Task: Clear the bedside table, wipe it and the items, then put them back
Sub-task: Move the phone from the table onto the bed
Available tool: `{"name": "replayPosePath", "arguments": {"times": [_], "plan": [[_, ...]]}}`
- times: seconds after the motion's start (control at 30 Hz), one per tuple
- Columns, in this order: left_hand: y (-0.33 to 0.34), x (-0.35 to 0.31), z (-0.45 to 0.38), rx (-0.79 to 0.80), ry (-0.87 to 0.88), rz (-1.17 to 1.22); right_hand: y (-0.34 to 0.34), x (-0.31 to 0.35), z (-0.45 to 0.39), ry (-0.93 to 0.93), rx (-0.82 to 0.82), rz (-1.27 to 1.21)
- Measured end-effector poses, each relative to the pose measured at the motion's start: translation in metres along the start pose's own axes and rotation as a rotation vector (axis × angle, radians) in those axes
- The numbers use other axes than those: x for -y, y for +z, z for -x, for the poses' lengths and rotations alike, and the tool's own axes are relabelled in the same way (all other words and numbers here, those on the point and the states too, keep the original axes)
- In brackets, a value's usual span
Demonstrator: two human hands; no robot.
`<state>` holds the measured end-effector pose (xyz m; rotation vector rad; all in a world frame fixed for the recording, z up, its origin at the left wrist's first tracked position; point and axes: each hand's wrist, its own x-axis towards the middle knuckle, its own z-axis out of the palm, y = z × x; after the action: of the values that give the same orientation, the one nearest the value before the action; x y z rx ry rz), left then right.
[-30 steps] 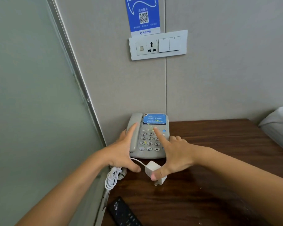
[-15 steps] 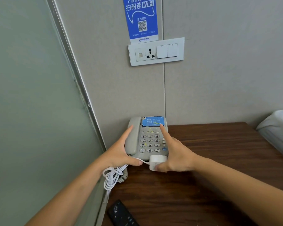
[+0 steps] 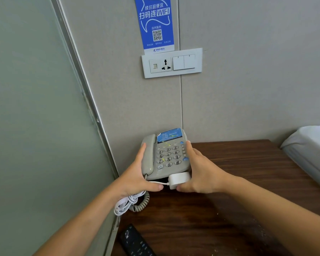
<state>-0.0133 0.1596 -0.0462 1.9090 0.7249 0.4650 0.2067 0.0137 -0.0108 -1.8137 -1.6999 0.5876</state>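
Got the phone (image 3: 165,156) clamped between both grips at the bench's (image 3: 238,182) back-left corner, left hand (image 3: 137,179) on the handset side, right hand (image 3: 199,174) also pinching the charger (image 3: 179,179), long axis pointing at the wall.

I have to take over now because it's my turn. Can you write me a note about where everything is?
Left hand: grips the telephone on its handset side.
Right hand: grips the telephone's other side, thumb pinning the white charger.
Telephone tilted up, front edge off the bedside table, by the wall.
White cable hangs under the left hand.
Black remote lies at the table's near edge.
Left to do: clear the items, wipe, put them back.
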Motion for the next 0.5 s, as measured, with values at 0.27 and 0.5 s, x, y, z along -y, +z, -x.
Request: {"name": "replayPosePath", "arguments": {"times": [0.27, 0.5], "plan": [[0.006, -0.025, 0.001, 0.022, 0.063, 0.005, -0.004, -0.005, 0.019, -0.003, -0.082, -0.056], [0.015, -0.046, -0.008, -0.015, 0.173, -0.107, -0.019, -0.008, 0.039, -0.029, -0.160, -0.050]]}}
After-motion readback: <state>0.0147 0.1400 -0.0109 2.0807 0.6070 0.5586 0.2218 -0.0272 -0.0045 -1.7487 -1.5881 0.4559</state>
